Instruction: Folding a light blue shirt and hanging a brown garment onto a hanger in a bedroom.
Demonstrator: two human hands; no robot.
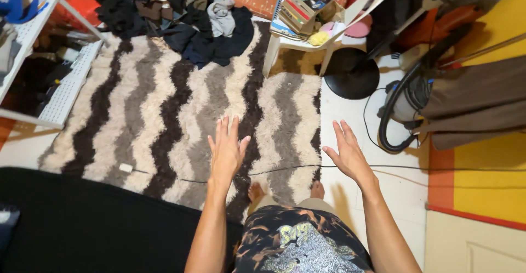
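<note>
I stand on a shaggy rug [164, 103] with wavy brown, grey and cream stripes. My left hand [226, 148] is held out flat above the rug, fingers together, holding nothing. Over the rug's right edge and the white floor, my right hand [346, 152] hangs with its fingers spread and nothing in it. A thin black cable [285, 169] runs across the rug just below both hands. My bare feet [256, 191] show at the rug's near edge.
A heap of dark clothes [164, 10] lies at the rug's far end. A white plastic chair [323, 26] holds books. A black round fan base [350, 73] and a vacuum cleaner [405, 103] stand right. White shelving [60, 86] is left, a black surface [82, 223] near left.
</note>
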